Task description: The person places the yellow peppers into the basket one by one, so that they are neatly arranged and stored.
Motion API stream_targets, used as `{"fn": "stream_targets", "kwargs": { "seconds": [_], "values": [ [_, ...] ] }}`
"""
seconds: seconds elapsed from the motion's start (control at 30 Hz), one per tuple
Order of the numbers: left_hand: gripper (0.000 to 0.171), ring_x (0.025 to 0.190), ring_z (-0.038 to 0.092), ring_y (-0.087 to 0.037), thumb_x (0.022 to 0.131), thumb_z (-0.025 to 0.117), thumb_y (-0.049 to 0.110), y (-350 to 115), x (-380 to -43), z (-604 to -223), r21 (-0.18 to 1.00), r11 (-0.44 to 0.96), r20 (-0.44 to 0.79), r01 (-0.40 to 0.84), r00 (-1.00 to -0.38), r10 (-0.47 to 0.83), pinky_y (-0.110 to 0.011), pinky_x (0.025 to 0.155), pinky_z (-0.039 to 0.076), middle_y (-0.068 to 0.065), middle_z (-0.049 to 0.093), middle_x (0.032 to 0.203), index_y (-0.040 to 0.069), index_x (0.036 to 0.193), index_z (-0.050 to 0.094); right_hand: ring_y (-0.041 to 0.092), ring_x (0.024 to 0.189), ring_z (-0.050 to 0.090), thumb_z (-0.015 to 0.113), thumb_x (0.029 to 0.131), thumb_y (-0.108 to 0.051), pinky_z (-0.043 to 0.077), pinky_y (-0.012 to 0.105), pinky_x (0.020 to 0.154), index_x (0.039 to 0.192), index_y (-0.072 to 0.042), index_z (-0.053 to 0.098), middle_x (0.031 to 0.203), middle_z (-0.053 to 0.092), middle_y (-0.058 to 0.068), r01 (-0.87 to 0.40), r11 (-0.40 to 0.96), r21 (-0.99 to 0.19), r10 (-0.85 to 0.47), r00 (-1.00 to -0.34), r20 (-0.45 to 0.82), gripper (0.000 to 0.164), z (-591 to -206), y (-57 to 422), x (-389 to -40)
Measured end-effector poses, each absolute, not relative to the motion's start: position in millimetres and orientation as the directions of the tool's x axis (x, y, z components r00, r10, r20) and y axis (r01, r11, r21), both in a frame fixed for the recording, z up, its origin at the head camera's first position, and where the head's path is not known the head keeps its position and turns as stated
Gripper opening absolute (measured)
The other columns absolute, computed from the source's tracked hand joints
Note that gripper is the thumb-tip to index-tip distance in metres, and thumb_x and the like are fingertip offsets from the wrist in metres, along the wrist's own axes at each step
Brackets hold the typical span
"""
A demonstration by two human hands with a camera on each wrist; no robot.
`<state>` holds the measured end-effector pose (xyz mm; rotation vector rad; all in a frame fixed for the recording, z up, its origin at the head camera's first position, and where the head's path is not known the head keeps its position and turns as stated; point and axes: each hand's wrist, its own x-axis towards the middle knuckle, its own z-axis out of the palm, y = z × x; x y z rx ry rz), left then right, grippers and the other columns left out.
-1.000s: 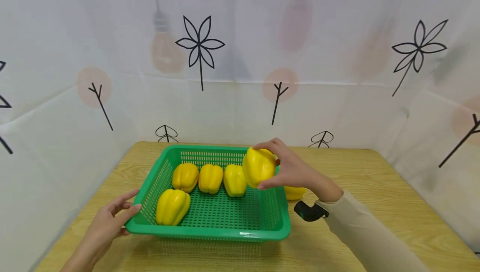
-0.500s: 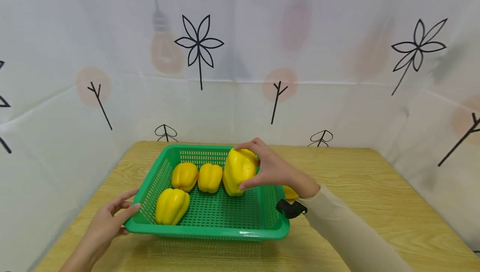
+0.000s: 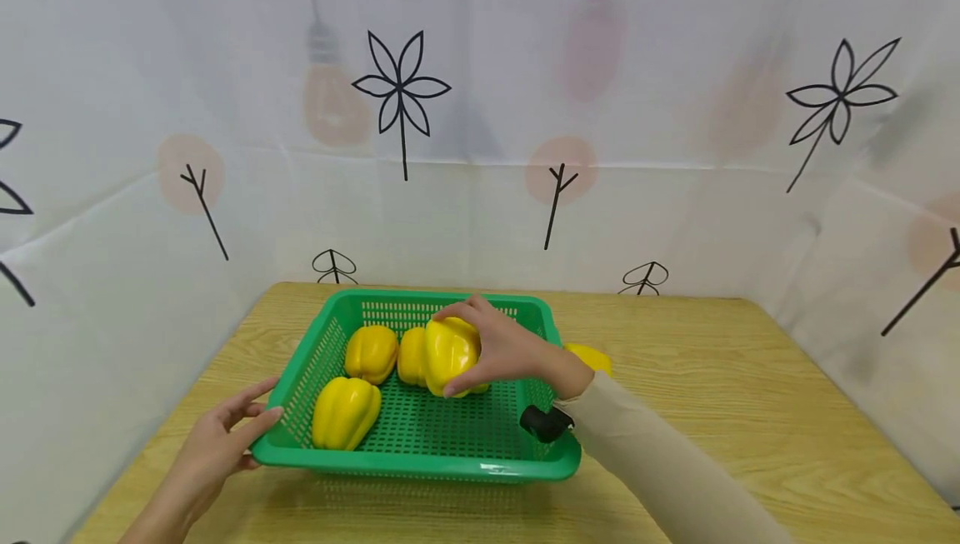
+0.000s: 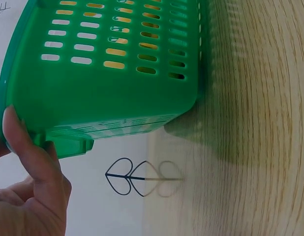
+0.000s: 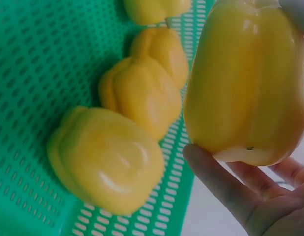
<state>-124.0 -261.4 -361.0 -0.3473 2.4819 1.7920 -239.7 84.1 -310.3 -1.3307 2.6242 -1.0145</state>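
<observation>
My right hand (image 3: 510, 348) grips a yellow bell pepper (image 3: 450, 354) between thumb and fingers, above the inside of the green plastic basket (image 3: 420, 467). In the right wrist view the held pepper (image 5: 245, 83) looks upright and glossy, with the fingers around its lower end. Along the basket's far side lie a bell pepper (image 3: 371, 352), a second pepper (image 3: 411, 356), and one mostly hidden behind the held one. Another bell pepper (image 3: 347, 413) rests near the left wall. My left hand (image 3: 221, 436) holds the basket's left rim, and its fingers (image 4: 24, 142) curl at the edge in the left wrist view.
Outside the basket, to its right, a yellow bell pepper (image 3: 588, 356) sits on the wooden table (image 3: 720, 411), partly covered by the right wrist. A white patterned cloth (image 3: 480, 219) hangs behind the table and at its sides.
My right hand has carried the bell pepper leftward from the basket's right side toward its middle and slightly lower. My left hand and the basket have stayed put.
</observation>
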Motion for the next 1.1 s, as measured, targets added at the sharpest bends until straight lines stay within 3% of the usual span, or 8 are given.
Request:
{"fn": "stream_targets", "kwargs": {
  "seconds": [0.6,0.77,0.97,1.1],
  "values": [
    [0.065,0.062,0.054,-0.012,0.09,0.063,0.034,-268,-132,-360,0.929,0.304,-0.174,-0.21,-0.975,-0.141,-0.027,0.058,0.05,-0.006,0.046,0.107,0.011,0.144,0.036,0.016,0.085,0.047,0.08,0.066,-0.051,0.046,0.024,0.068,0.133,-0.022,0.045,0.106,0.037,0.0,-0.699,0.524,-0.487,-0.783,-0.62,0.047,0.081,-325,37,-248],
    [0.066,0.062,0.053,-0.012,0.09,0.063,0.035,-268,-134,-359,0.929,0.309,-0.169,-0.203,-0.977,-0.133,-0.027,0.058,0.05,-0.007,0.045,0.108,0.01,0.144,0.035,0.014,0.087,0.045,0.08,0.065,-0.052,0.044,0.025,0.073,0.131,-0.026,0.048,0.11,0.038,0.001,-0.69,0.576,-0.439,-0.783,-0.619,-0.055,0.078,-336,28,-247],
    [0.065,0.061,0.053,-0.012,0.09,0.062,0.034,-268,-136,-358,0.928,0.315,-0.167,-0.2,-0.977,-0.131,-0.026,0.057,0.05,-0.006,0.045,0.107,0.01,0.144,0.035,0.014,0.094,0.044,0.083,0.064,-0.046,0.043,0.028,0.081,0.133,-0.029,0.045,0.116,0.039,0.003,-0.685,0.589,-0.428,-0.793,-0.593,-0.141,0.081,-343,24,-246],
    [0.065,0.06,0.053,-0.012,0.091,0.061,0.033,-270,-137,-359,0.928,0.312,-0.173,-0.204,-0.977,-0.125,-0.026,0.057,0.049,-0.006,0.045,0.107,0.009,0.145,0.033,0.012,0.097,0.042,0.083,0.07,-0.035,0.041,0.029,0.087,0.137,-0.029,0.042,0.117,0.04,0.001,-0.693,0.578,-0.431,-0.808,-0.562,-0.179,0.079,-344,24,-247]
  ]
}}
